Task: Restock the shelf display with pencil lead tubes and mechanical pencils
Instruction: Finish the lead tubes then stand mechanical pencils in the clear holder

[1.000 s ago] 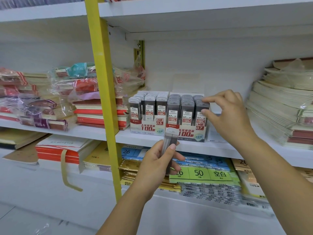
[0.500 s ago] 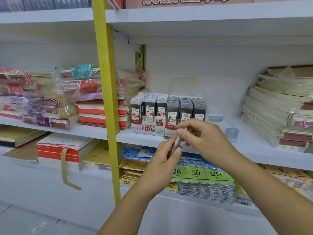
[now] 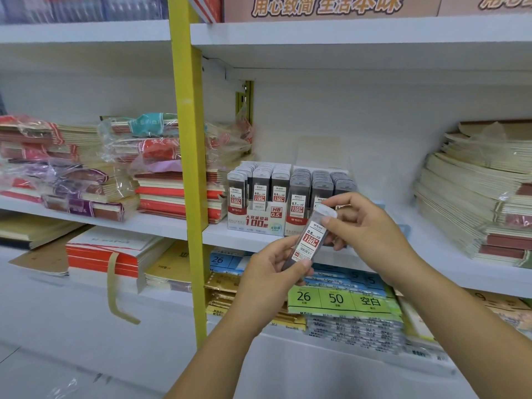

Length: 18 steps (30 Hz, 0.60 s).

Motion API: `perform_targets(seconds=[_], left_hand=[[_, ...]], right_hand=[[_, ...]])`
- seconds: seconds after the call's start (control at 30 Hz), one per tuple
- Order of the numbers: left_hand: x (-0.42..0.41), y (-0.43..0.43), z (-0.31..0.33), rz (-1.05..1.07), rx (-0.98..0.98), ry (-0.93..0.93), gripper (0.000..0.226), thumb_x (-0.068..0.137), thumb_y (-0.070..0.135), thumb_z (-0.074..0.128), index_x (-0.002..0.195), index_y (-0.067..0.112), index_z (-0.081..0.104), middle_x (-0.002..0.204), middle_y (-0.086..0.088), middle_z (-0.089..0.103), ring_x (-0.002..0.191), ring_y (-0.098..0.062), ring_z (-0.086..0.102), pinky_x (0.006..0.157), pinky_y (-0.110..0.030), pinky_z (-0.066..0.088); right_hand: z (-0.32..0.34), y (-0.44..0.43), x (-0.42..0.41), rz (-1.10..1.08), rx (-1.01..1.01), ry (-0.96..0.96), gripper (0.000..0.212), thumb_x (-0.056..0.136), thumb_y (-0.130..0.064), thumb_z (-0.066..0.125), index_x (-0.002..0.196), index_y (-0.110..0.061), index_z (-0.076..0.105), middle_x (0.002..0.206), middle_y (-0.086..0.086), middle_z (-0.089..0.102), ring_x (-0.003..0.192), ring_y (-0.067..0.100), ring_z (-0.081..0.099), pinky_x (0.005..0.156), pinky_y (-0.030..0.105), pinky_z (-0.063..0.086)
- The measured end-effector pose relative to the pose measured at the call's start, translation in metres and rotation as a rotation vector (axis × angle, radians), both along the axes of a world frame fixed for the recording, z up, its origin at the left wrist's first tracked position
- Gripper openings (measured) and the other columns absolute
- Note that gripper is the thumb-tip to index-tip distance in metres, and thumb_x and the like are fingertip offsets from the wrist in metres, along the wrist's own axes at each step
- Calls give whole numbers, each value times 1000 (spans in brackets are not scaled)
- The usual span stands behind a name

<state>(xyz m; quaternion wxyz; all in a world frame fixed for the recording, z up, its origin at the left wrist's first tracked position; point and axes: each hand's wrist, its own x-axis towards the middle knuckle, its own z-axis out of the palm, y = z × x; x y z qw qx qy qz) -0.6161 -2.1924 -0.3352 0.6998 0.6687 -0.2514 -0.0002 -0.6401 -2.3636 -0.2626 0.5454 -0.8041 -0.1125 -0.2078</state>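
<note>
Two hands share one lead tube (image 3: pixel 312 237), held in the air just in front of the shelf (image 3: pixel 224 236) edge. The left hand (image 3: pixel 270 276) sits at seven o'clock of the tube, thumb and fingers curled round its dark lower end. The right hand (image 3: pixel 371 226) comes in from three o'clock and pinches the upper part just under the pale cap. The tube leans with its cap toward one o'clock, and its label reads 0.5.

It looks like a light, rigid plastic case with smooth, rather slippery faces. The leads inside are probably brittle, so a drop would matter more than a squeeze. It is best held by the narrow sides at mid-length or above, clear of the cap, which leaves the bottom end free to slide down into a row.

Beyond, at eleven o'clock of the tube, the 0.5 display box (image 3: pixel 259 203) stands on the shelf, its rows looking nearly full. The 0.7 display box (image 3: pixel 316 185) touches it at twelve o'clock, partly behind the right hand. Going by the label, I judge the 0.5 box to be the destination. Further out, wrapped notebook stacks (image 3: pixel 178 191) lie at nine o'clock past the yellow upright (image 3: pixel 187 168).
</note>
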Motion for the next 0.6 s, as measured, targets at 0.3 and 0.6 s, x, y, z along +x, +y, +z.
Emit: perform_targets(seconds=[0.3, 0.6], left_hand=[[32, 30, -2, 572, 359, -390, 47, 99, 36, 56, 145, 36, 44, 147, 19, 39, 134, 3, 31, 112, -20, 29], [62, 58, -14, 564, 485, -405, 73, 100, 40, 54, 159, 35, 11, 167, 18, 11, 151, -3, 10, 124, -32, 19]], right_hand=[[40, 27, 19, -162, -133, -398, 19, 90, -24, 64, 99, -38, 54, 92, -12, 69, 88, 5, 66, 74, 25, 56], [62, 67, 86, -194, -661, -281, 11, 90, -33, 63, 95, -36, 54, 88, -17, 62, 83, -1, 58, 71, 22, 49]])
